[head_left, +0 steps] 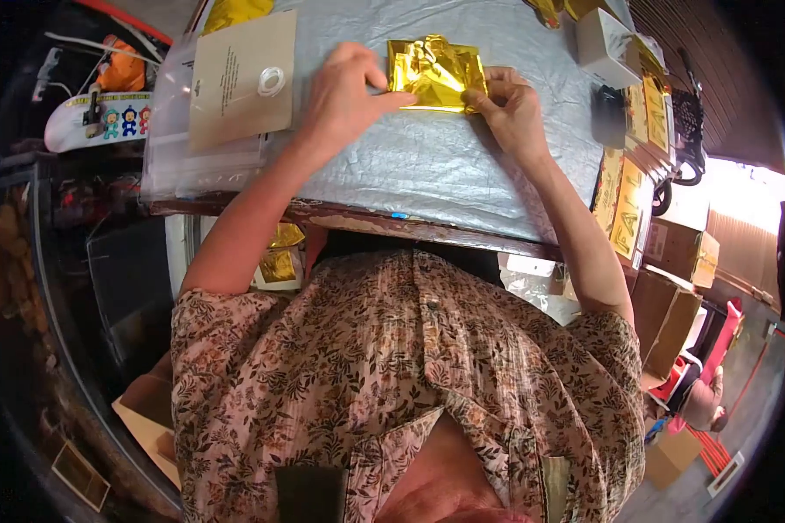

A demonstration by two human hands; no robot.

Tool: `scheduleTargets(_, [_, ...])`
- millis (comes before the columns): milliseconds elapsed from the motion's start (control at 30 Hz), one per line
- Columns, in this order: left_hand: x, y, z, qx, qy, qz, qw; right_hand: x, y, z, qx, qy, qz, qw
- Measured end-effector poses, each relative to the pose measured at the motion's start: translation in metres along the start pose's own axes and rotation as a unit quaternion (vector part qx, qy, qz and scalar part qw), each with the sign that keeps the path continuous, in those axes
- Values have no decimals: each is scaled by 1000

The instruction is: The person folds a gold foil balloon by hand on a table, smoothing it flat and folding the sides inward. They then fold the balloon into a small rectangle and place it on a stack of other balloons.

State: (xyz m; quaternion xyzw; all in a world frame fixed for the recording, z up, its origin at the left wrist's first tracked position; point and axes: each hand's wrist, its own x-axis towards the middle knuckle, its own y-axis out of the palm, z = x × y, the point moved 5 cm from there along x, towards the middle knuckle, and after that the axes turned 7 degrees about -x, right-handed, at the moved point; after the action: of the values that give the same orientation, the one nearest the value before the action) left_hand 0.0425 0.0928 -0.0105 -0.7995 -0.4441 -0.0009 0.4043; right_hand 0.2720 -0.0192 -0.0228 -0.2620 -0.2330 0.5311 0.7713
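Observation:
A shiny gold foil packet (436,77), creased and roughly square, lies on the silver-grey sheet that covers the table. My left hand (347,91) is at its left side, thumb along the lower left corner and fingers curled by the edge. With thumb and fingers closed, my right hand (510,109) pinches the packet's lower right corner. Left of my left hand is a beige printed card (235,96) with a small white ring-shaped coil (271,82) on it. Clear plastic sleeves (167,148) lie under the card.
A white box (604,48) stands at the table's right, near yellow printed boxes (628,209). More gold foil (235,13) lies at the far left. A skateboard deck (96,122) is beyond the left edge. Cardboard boxes (667,322) and another person (702,401) are at right.

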Motion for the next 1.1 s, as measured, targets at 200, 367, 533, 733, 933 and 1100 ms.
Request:
scheduleTargets(200, [8,28,-52,122,338,94,929,-2,0,1,8,10,-6,1000])
scheduleTargets(367, [13,55,-29,152,262,156,940,0,1,-13,-89,-42,-36,994])
scheduleTargets(533, [10,60,-20,157,236,182,942,-23,-9,4,-148,-30,-92,984])
scheduleTargets(733, [16,50,-22,76,213,143,963,-23,-10,-13,-83,-27,-80,993])
scheduleTargets(933, [23,25,-24,-211,-13,98,972,-33,-18,0,-104,-135,-61,983])
scheduleTargets(1100, [14,13,-35,-22,172,140,975,-42,-23,26,-222,-332,-57,915])
